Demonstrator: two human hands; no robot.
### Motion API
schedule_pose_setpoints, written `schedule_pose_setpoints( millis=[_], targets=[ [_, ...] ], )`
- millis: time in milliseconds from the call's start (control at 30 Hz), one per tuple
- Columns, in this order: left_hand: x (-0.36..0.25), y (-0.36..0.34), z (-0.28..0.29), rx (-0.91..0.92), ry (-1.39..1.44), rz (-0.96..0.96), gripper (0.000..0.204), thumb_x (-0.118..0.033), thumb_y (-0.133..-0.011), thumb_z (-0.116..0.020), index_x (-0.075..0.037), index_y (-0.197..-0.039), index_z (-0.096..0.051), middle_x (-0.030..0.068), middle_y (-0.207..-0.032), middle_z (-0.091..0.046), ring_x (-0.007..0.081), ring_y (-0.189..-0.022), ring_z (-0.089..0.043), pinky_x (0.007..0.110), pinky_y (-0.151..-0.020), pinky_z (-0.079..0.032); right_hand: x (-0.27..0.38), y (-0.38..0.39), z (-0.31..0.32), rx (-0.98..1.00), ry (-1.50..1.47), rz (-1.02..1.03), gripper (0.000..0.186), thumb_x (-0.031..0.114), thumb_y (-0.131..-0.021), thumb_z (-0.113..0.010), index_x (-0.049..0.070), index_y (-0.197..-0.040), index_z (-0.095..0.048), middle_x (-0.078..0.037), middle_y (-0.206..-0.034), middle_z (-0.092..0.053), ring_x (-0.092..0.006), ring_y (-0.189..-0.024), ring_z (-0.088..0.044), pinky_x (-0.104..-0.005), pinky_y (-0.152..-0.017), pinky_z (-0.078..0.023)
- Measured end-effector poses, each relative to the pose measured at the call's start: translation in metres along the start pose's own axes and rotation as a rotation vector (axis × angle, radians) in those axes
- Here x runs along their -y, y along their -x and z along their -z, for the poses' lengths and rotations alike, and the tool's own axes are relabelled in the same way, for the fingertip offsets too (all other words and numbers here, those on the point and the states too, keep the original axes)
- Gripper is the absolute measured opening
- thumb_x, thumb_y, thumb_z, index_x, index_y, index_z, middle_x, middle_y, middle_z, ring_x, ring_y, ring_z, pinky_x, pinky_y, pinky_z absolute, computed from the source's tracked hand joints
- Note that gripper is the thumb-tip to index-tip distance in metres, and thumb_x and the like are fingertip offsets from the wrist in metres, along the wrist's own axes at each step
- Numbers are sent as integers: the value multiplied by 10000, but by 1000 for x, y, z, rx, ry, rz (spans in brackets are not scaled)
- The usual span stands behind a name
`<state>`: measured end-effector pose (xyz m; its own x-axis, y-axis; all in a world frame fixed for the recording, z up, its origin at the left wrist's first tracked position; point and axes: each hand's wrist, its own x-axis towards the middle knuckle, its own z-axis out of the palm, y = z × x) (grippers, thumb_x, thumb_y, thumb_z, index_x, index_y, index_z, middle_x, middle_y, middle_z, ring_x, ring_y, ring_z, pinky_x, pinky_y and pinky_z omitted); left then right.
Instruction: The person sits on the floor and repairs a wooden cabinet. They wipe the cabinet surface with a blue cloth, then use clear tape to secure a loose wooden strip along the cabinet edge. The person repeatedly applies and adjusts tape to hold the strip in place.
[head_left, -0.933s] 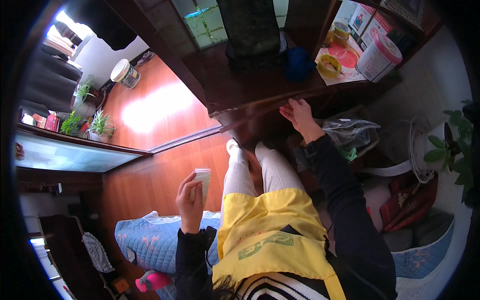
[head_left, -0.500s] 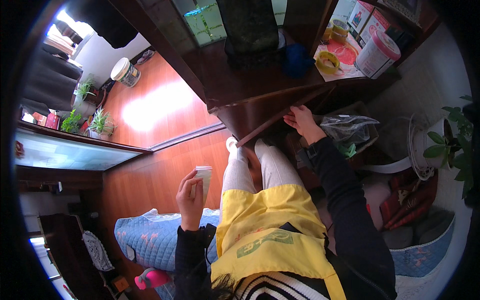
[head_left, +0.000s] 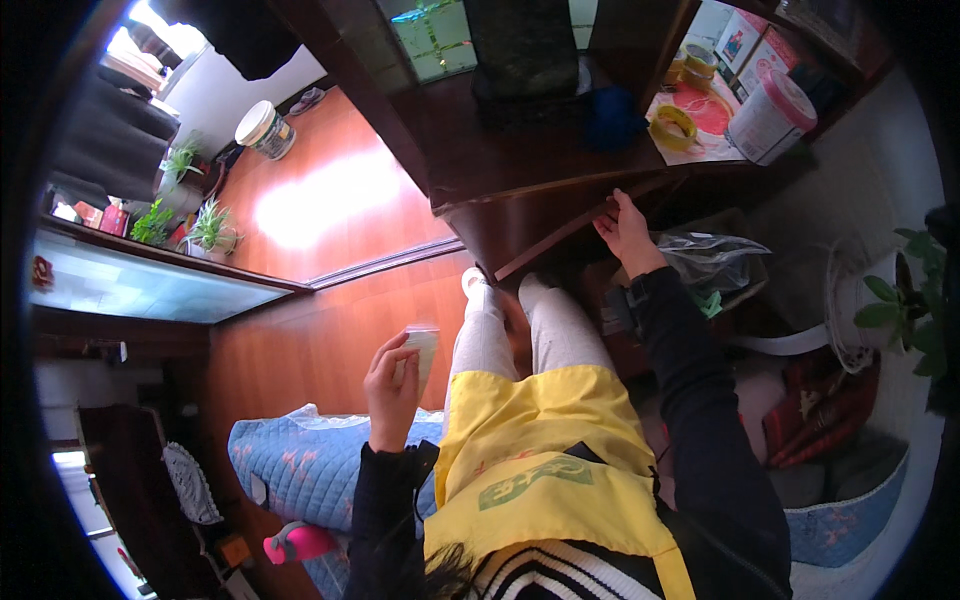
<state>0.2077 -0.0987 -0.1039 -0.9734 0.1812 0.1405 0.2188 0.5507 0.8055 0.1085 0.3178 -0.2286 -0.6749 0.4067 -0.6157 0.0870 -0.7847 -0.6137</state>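
My left hand [head_left: 393, 385] is raised over the floor and the blue quilted cover. Pinched between its thumb and fingers is a stack of small clear plastic bags [head_left: 424, 345], with a pinkish top edge. My right hand [head_left: 628, 235] reaches forward to a dark brown cabinet door [head_left: 560, 238], which stands ajar below the cabinet top. Its fingertips are closed at the door's upper edge. Just past the right wrist lies a crumpled clear plastic bag [head_left: 705, 255] in a box.
On the cabinet top [head_left: 530, 165] stand a dark tank-like block, tape rolls [head_left: 673, 128] and a white tub with pink lid [head_left: 770, 117]. A potted plant [head_left: 880, 300] is at right. The blue quilted cover [head_left: 300, 465] lies at left, a white bucket [head_left: 265, 130] farther off.
The whole view has shifted slightly. My right hand has moved a little forward along with the door's edge. The left hand still holds the bags, raised slightly.
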Motion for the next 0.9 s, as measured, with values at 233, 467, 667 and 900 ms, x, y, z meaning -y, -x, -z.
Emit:
schedule_pose_setpoints(
  millis=[233,467,667,900],
  targets=[
    [-1,1,0,9,-8,-15,69,-33,-878,-600,11,-927,-621,151,-1142,-624,263,-1045,-609,331,-880,-481,40,-30,27,-160,-47,156,228,351,-927,-561,149,-1031,-552,-21,-947,-568,-187,-899,-514,-347,-804,-425],
    [3,3,-7,19,46,5,65,-35,-877,-604,11,-916,-627,152,-1140,-624,263,-1044,-608,333,-880,-481,44,-24,39,-237,134,212,146,299,-939,-556,164,-903,-599,40,-811,-600,-111,-724,-543,-286,-588,-414],
    [3,0,-14,45,48,1,69,-36,-877,-609,12,-922,-628,152,-1140,-623,261,-1039,-610,328,-863,-491,51,-21,51,-167,122,234,133,256,-933,-570,146,-868,-608,24,-798,-626,-113,-711,-576,-263,-550,-441],
    [0,-1,-19,70,49,22,68,-33,-873,-615,13,-921,-627,146,-1141,-622,255,-1028,-613,317,-858,-494,55,-20,56,-152,62,264,92,204,-927,-583,115,-919,-603,-4,-818,-632,-143,-744,-594,-297,-626,-501]
  ],
)
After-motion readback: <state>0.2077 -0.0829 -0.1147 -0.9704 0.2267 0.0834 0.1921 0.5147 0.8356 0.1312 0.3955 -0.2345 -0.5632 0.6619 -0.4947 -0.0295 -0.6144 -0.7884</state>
